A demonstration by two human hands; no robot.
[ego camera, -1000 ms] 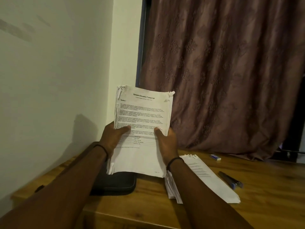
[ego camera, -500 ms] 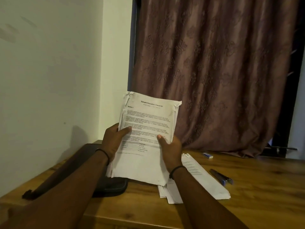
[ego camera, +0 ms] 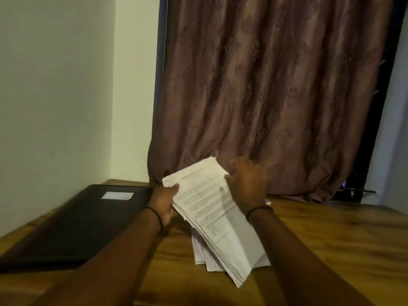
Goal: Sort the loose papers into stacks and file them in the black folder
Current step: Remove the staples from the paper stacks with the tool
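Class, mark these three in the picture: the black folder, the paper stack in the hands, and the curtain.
Black folder (ego camera: 72,224), head view: middle of its cover.
Paper stack (ego camera: 209,206), head view: printed top sheet.
Curtain (ego camera: 265,85), head view: middle of the fabric.

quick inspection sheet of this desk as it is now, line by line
surface: wooden table, grain visible
job's things: black folder lies closed and flat at left, pale label on top; held stack of printed papers tilts over a second pile lying on the table
clutter: small pale object past the right wrist, too blurred to identify
grippers: left hand grips the stack's left edge, thumb on top; right hand at its far right edge, grip blurred
cables: nothing seen
surroundings: patterned curtain behind, pale wall at left
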